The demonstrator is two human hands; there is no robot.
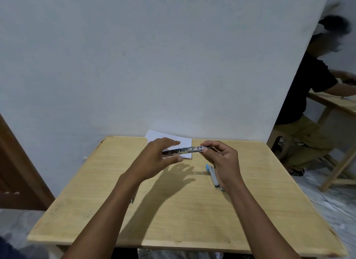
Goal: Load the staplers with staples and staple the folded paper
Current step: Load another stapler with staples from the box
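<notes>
Shiny metal stapler [189,149]; matt wood table [173,210]; white paper [185,141].

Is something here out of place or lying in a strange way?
Slightly: the white paper hangs over the table's far edge against the wall. The blue stapler lies flat by the right hand.

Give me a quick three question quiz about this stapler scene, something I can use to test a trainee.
1. True or false: both hands hold the metal stapler above the table.
2. Which hand pinches the stapler's end between fingertips: A) left hand B) right hand?
3. Fill in: the blue stapler lies on the table beneath the ____ hand.

Key: 1 true; 2 B; 3 right. The folded paper lies at the far edge, not yet stapled as far as visible.
</notes>
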